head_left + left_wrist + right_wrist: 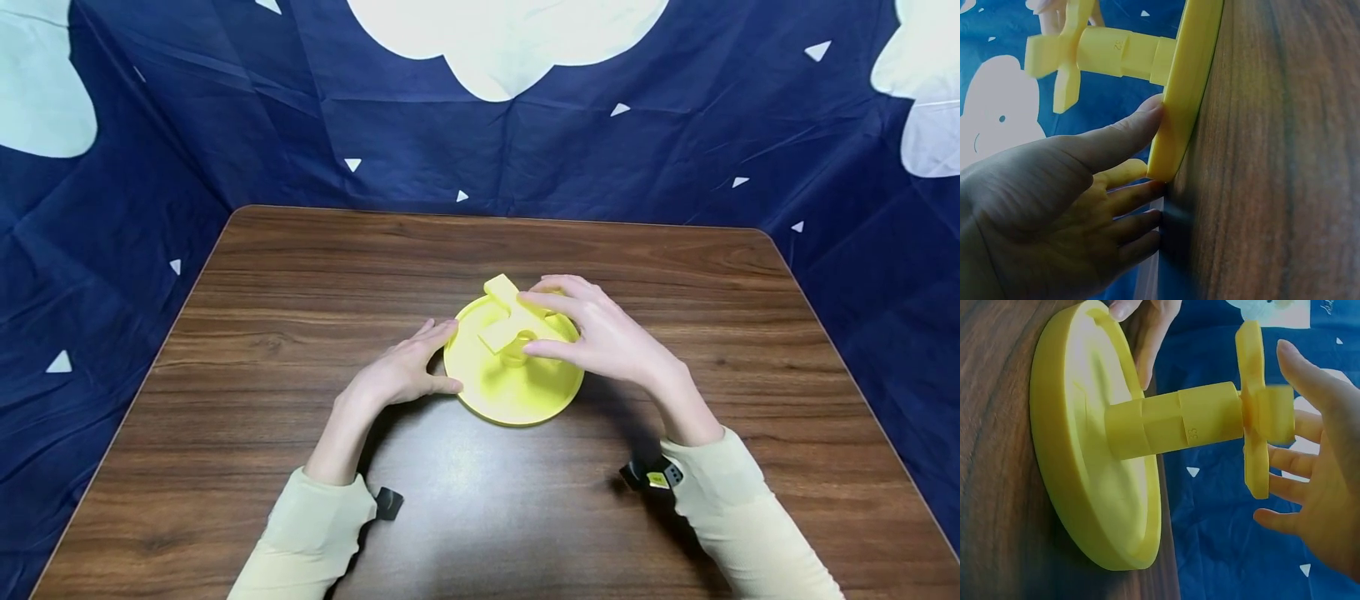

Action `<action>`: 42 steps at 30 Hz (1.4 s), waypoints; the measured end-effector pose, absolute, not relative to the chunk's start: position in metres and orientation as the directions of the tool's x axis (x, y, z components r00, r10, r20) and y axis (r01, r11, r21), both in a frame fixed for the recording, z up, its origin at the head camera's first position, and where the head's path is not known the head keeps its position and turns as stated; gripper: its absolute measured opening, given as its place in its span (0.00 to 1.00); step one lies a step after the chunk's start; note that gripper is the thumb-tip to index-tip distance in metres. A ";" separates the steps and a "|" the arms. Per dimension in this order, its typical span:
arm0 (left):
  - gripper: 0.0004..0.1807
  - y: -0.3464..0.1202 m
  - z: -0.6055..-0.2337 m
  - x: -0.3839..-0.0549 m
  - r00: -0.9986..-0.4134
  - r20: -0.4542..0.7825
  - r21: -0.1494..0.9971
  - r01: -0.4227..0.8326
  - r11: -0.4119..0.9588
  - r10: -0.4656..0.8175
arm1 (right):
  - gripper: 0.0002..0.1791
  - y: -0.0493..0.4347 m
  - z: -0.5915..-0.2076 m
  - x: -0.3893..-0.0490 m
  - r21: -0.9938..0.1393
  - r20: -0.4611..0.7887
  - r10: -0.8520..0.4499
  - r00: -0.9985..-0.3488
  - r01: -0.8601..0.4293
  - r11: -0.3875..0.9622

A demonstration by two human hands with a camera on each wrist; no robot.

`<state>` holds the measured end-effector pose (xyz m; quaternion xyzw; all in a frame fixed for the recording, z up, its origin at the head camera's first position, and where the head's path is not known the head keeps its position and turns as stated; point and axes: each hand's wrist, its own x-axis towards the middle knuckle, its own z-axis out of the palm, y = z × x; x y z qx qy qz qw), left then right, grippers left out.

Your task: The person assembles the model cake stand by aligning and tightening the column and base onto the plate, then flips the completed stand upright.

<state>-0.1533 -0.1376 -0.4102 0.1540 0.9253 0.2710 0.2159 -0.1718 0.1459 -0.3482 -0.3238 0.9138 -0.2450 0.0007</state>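
A yellow plastic piece stands upright on the table. It has a round, rimmed base (517, 400), a stepped central post (1175, 419) and a cross-shaped top (504, 329). My left hand (405, 367) is at the left side of the base. Its thumb (1129, 134) touches the rim, and the other fingers lie fairly straight along the edge. Around the cross-shaped top, my right hand (600, 329) has its thumb and fingers spread. In the right wrist view the thumb is apart from the cross; whether the fingertips behind it touch is hard to tell.
The wooden table (300, 275) has dark grain and rounded far corners. A dark blue cloth (300, 125) with white shapes hangs behind it and at both sides. Small black devices (388, 503) sit at both wrists, by the pale sleeves (315, 521).
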 end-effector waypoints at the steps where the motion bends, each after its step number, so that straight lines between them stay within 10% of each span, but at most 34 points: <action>1: 0.51 -0.137 -0.410 -0.153 -0.859 -0.314 0.569 0.170 0.804 0.404 | 0.35 0.147 -0.349 -0.170 -0.461 0.166 -0.584 -0.795 -0.586 0.666; 27: 0.51 -0.138 -0.409 -0.150 -0.864 -0.294 0.564 0.189 0.804 0.409 | 0.16 0.157 -0.360 -0.145 -0.617 0.344 -0.417 -0.841 -0.537 0.575; 42: 0.51 -0.138 -0.410 -0.150 -0.863 -0.303 0.580 0.169 0.797 0.404 | 0.24 0.156 -0.363 -0.146 -0.573 0.466 -0.322 -0.824 -0.559 0.600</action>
